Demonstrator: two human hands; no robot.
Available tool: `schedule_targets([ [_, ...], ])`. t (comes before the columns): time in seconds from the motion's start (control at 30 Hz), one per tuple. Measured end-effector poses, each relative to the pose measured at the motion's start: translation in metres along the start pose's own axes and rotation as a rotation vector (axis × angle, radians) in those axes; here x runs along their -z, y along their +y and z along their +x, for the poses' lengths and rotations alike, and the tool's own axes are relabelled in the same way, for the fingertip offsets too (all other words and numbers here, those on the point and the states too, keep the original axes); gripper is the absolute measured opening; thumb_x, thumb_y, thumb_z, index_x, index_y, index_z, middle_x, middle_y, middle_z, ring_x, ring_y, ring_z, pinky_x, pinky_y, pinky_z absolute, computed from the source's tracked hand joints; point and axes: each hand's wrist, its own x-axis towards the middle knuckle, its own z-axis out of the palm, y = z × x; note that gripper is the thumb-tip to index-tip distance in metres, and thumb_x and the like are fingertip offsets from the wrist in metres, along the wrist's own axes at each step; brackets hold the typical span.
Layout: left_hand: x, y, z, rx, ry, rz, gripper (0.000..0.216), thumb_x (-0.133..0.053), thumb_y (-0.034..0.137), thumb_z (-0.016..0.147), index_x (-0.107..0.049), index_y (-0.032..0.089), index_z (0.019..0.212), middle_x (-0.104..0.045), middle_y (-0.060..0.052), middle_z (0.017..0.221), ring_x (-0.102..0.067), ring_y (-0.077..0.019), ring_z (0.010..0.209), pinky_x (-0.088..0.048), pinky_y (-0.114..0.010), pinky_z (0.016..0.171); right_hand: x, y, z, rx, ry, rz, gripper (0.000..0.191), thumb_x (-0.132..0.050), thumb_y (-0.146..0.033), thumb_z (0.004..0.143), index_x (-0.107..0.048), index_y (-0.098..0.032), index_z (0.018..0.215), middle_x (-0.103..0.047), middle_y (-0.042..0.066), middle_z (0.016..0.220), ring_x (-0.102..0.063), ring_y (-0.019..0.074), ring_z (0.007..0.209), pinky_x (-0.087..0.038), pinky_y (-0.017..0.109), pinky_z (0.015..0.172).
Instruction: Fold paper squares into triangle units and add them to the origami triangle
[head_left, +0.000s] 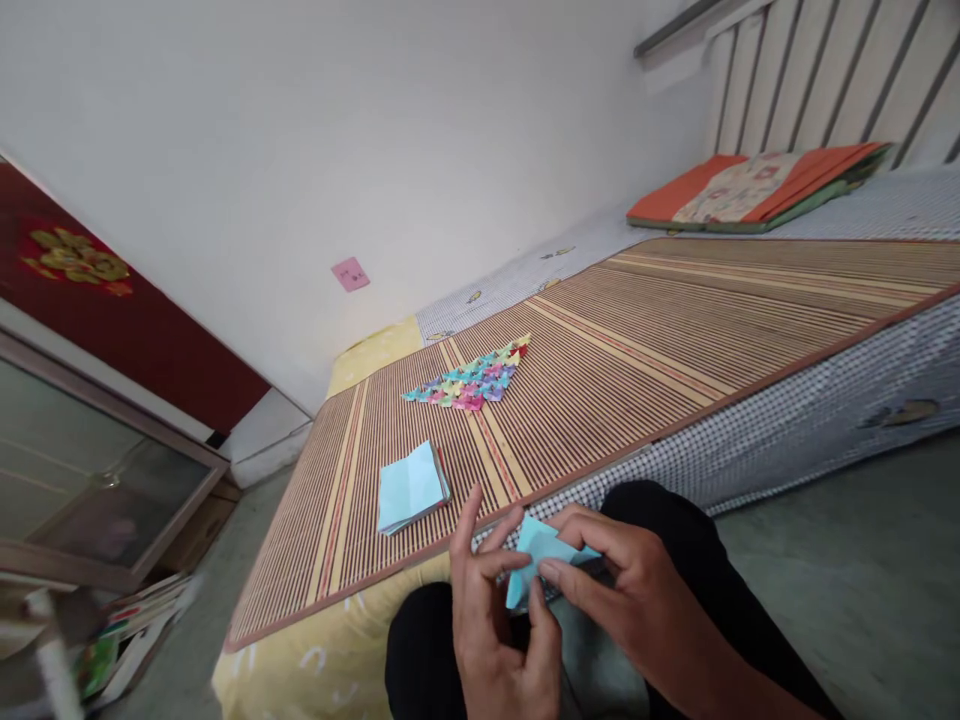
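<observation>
Folded light-blue paper piece [537,538]: near, right of centre | left hand [495,625] pinching its left end; right hand [636,572] pinching its right | probably light, easily creased; grip folded edges

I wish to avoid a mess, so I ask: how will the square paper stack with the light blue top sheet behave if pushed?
The paper stack would probably slide apart, since its edges look uneven. Its upper sheets are likely floppy, as the top one looks slightly bent. It should hardly roll or tip, because it lies flat on the brown-and-tan striped mat.
</observation>
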Motion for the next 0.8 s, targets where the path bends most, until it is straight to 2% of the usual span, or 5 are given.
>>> schedule_targets([
  [0.1, 0.0009, -0.0041, -0.0039, 0.178, 0.048, -0.088, 0.033, -0.081, 0.033, 0.078, -0.069, 0.022, 0.107, -0.064, -0.016, 0.134, -0.070, -0.0287, 0.110, -0.059, -0.031, 0.080, -0.0003, 0.0000, 0.0008, 0.046, 0.045, 0.008, 0.021, -0.061, -0.025, 0.092, -0.062, -0.021, 0.072, -0.063, 0.000, 0.076, -0.060, 0.0162, 0.072, -0.048, 0.026, 0.068],
  [0.2, 0.0043, -0.0063, -0.0047, 0.311, 0.071, -0.118, 0.032, -0.085, 0.040, 0.073, -0.070, 0.019, 0.091, -0.075, -0.007, 0.086, -0.073, -0.0202, 0.078, -0.058, -0.026, 0.069, -0.0006, 0.0008, 0.0004, 0.068, 0.079, -0.015, 0.023, -0.062, -0.026, 0.092, -0.061, -0.021, 0.070, -0.062, 0.000, 0.073, -0.058, 0.0157, 0.069, -0.047, 0.025, 0.065],
  [0.27, 0.0056, -0.0057, -0.0038, 0.353, 0.080, -0.111, 0.032, -0.087, 0.043, 0.070, -0.069, 0.018, 0.077, -0.074, -0.005, 0.074, -0.070, -0.0179, 0.065, -0.057, -0.025, 0.064, -0.0009, 0.0015, -0.0003, 0.071, 0.092, -0.033, 0.024, -0.062, -0.026, 0.091, -0.060, -0.021, 0.068, -0.060, -0.001, 0.070, -0.057, 0.0157, 0.066, -0.046, 0.025, 0.063],
  [0.67, 0.0027, -0.0049, -0.0032, 0.355, 0.091, -0.136, 0.033, -0.088, 0.041, 0.070, -0.064, 0.018, 0.067, -0.070, -0.002, 0.065, -0.067, -0.0153, 0.060, -0.056, -0.024, 0.063, -0.0002, 0.0041, -0.0020, 0.039, 0.078, -0.056, 0.025, -0.059, -0.029, 0.093, -0.060, -0.021, 0.070, -0.059, 0.000, 0.069, -0.056, 0.0163, 0.066, -0.045, 0.027, 0.063],
  [0.8, 0.0061, -0.0075, -0.0001, 0.360, 0.070, -0.149, 0.032, -0.086, 0.037, 0.073, -0.070, 0.019, 0.093, -0.070, -0.001, 0.075, -0.068, -0.0150, 0.069, -0.054, -0.021, 0.066, 0.0000, 0.0063, -0.0043, 0.039, 0.083, -0.100, 0.024, -0.059, -0.028, 0.093, -0.055, -0.022, 0.070, -0.055, -0.001, 0.068, -0.053, 0.0155, 0.065, -0.044, 0.027, 0.062],
])
